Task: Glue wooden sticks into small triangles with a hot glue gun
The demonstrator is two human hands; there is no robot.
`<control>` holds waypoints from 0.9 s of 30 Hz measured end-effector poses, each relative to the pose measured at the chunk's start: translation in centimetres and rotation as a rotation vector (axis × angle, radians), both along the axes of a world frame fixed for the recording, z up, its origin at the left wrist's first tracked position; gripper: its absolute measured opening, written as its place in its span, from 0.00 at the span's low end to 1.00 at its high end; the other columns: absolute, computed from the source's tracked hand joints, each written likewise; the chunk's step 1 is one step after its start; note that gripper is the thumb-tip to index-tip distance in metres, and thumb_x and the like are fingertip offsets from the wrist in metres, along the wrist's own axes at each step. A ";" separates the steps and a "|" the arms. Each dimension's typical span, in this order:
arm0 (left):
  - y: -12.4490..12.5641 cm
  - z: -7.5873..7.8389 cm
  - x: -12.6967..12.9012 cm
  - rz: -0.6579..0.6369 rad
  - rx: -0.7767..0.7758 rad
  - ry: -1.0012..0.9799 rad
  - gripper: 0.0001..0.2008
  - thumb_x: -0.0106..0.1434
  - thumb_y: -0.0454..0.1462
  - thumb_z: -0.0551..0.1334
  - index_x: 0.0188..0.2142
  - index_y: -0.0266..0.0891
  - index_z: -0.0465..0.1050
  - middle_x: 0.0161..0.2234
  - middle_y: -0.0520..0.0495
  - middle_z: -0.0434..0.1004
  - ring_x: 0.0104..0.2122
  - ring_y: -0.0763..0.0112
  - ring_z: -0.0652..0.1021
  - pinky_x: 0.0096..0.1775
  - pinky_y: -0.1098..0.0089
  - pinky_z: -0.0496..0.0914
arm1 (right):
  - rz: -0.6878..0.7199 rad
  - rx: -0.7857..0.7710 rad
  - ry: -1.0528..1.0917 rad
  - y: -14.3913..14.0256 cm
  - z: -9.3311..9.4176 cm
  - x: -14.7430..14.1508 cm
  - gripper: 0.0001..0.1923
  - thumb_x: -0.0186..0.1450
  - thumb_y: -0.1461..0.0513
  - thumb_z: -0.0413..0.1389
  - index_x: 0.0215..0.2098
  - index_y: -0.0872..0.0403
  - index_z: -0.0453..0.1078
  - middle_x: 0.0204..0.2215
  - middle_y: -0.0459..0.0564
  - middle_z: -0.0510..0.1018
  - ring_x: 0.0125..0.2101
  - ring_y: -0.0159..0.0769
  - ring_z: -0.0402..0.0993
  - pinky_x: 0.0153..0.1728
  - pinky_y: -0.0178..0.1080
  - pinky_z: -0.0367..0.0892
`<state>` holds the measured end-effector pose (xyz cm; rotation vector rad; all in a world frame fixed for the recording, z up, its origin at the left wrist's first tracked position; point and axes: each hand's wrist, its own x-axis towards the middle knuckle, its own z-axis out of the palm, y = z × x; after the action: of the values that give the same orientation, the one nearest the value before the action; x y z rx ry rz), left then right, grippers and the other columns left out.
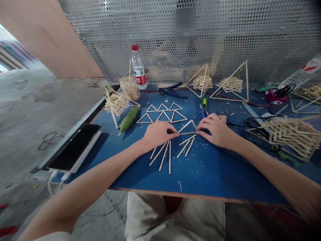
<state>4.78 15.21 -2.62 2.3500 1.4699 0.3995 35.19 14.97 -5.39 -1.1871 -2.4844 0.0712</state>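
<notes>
On the blue table point(200, 174) my left hand point(157, 133) and my right hand point(217, 129) pinch the two lower corners of a small triangle of wooden sticks point(187, 128), which lies flat between them. Just below the triangle lie several loose wooden sticks point(164, 154), with a smaller group point(186, 145) to their right. Beyond my hands sit several finished stick triangles point(164, 113) in two rows.
A green twine spool point(129, 119), a jar of sticks point(129, 87) and a water bottle point(138, 68) stand at back left. Stick pyramids point(232, 83) line the back; another stick frame point(291, 134) lies right. A phone point(74, 146) rests at the left edge. A perforated metal screen point(250, 33) closes the back.
</notes>
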 end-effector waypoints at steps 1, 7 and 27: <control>0.0 0.0 0.0 0.001 0.001 -0.008 0.08 0.70 0.49 0.72 0.39 0.54 0.91 0.41 0.53 0.92 0.41 0.60 0.86 0.36 0.65 0.70 | 0.002 -0.010 0.000 0.0 0.0 0.0 0.17 0.80 0.51 0.54 0.42 0.47 0.82 0.45 0.53 0.86 0.50 0.53 0.69 0.53 0.57 0.56; -0.2 0.0 0.1 0.030 -0.049 -0.043 0.06 0.70 0.48 0.74 0.38 0.55 0.91 0.42 0.55 0.92 0.41 0.60 0.86 0.37 0.65 0.71 | 0.011 -0.042 -0.015 0.5 -0.4 0.3 0.18 0.81 0.51 0.53 0.42 0.47 0.81 0.45 0.53 0.86 0.50 0.53 0.68 0.54 0.58 0.55; 0.0 0.2 0.1 0.051 -0.081 -0.038 0.09 0.68 0.50 0.74 0.37 0.52 0.89 0.39 0.55 0.91 0.38 0.63 0.84 0.37 0.64 0.65 | 0.011 -0.112 -0.001 0.9 -0.4 0.6 0.18 0.80 0.48 0.54 0.44 0.46 0.83 0.47 0.53 0.87 0.53 0.55 0.67 0.53 0.58 0.55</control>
<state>4.86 15.25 -2.42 2.2342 1.5027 0.3878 35.81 15.83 -5.77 -1.2172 -2.5168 0.2150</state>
